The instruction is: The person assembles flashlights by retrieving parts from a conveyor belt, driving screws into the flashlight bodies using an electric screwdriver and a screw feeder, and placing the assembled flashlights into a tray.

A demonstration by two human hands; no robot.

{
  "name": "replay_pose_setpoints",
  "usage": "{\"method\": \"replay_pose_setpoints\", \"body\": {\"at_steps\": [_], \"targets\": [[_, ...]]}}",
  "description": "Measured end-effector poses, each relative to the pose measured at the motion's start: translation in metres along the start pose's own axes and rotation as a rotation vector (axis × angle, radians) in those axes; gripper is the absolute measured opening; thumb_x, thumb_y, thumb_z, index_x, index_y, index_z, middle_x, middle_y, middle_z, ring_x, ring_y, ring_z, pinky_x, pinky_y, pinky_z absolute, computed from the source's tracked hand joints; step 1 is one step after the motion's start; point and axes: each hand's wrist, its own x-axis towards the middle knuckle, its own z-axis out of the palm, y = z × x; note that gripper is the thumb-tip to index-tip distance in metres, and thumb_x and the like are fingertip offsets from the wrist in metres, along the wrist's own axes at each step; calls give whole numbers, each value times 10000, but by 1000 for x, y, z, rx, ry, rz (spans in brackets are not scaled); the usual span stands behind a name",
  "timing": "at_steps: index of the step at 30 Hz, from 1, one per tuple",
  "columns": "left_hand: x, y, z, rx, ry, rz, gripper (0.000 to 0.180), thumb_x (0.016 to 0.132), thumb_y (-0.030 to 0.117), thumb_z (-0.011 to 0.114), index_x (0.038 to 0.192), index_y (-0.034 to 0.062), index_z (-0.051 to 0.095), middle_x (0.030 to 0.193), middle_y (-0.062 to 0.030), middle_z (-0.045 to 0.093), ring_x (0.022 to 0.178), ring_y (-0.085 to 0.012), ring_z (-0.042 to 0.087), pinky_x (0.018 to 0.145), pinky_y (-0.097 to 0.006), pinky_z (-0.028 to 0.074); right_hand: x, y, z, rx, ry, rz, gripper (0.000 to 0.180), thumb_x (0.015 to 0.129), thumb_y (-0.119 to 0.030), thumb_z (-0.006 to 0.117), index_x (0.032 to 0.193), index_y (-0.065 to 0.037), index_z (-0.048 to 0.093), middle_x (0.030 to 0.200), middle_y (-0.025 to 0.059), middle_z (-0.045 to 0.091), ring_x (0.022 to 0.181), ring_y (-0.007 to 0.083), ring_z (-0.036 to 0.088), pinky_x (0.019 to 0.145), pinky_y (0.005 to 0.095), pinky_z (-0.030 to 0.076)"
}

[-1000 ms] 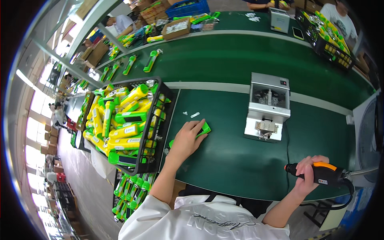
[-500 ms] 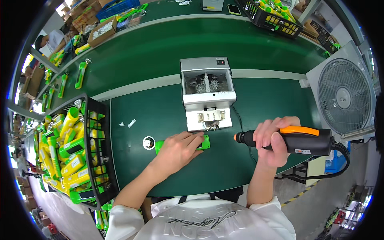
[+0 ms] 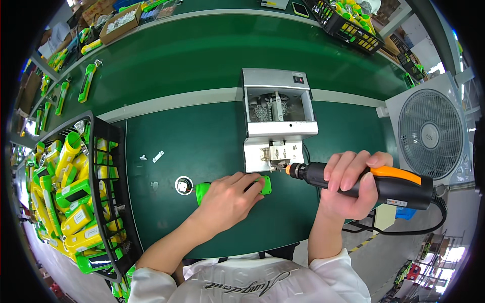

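Observation:
Under my left hand (image 3: pixel 227 198) lies a green work-light housing (image 3: pixel 267 185), my fingers closed over its middle; only its two ends show. Just left of it on the bench is a round white part (image 3: pixel 183 185) with a metallic centre. My right hand (image 3: pixel 348 186) is wrapped round a black and orange electric screwdriver (image 3: pixel 404 188), held sideways with its tip pointing left. That tip sits at the front of a grey screw feeder (image 3: pixel 280 129), close by its outlet; whether they touch I cannot tell. Loose screws show through the feeder's window.
To the left stands a black crate (image 3: pixel 112 202) heaped with yellow-green lights. Small white pieces (image 3: pixel 158 156) lie on the bench. A white fan (image 3: pixel 429 132) is at the right. Behind runs a green belt (image 3: pixel 187 60) bearing several lights, with another black crate (image 3: pixel 348 35) beyond.
The screwdriver's tip has come left, close to the feeder's outlet. My left hand stays on the green housing. The whole view has shifted, with the feeder now further right in it.

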Motion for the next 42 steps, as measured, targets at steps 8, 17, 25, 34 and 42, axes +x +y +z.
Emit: {"method": "replay_pose_setpoints", "body": {"at_steps": [8,17,25,34,42], "targets": [[-6,-5,-1,25,-11,52,293,797,182,757,1035,44,655,1056,-66,660,903,-226,649,724,-369,566,1,7,10,-34,-33,-4,237,935,-130,583,1088,-66,413,668,44,502,491,166,499,516,329,466],[-9,-5,-2,12,28,77,268,811,175,745,1018,30,655,1058,-74,659,939,-230,651,764,-360,569,-4,9,22,-89,-64,-17,252,918,-76,624,1080,-60,432,703,58,523,523,167,520,536,319,482],[-9,-7,4,-24,43,82,244,816,157,733,1003,23,653,1055,-74,669,949,-242,658,785,-365,568,7,19,49,-330,-21,78,185,822,85,654,970,16,566,787,64,586,564,102,574,486,246,460],[-9,-4,1,-34,-1,30,293,822,173,730,1053,32,616,969,-102,673,917,-278,661,764,-401,547,54,18,45,-257,9,433,198,809,-55,606,981,-6,522,606,56,461,453,151,465,492,324,431],[-9,-1,1,-61,12,-18,337,836,188,722,1115,46,598,946,-121,675,891,-304,668,740,-412,542,9,11,33,-82,21,371,233,796,33,588,1016,15,515,654,77,532,473,159,522,480,324,473]]}}
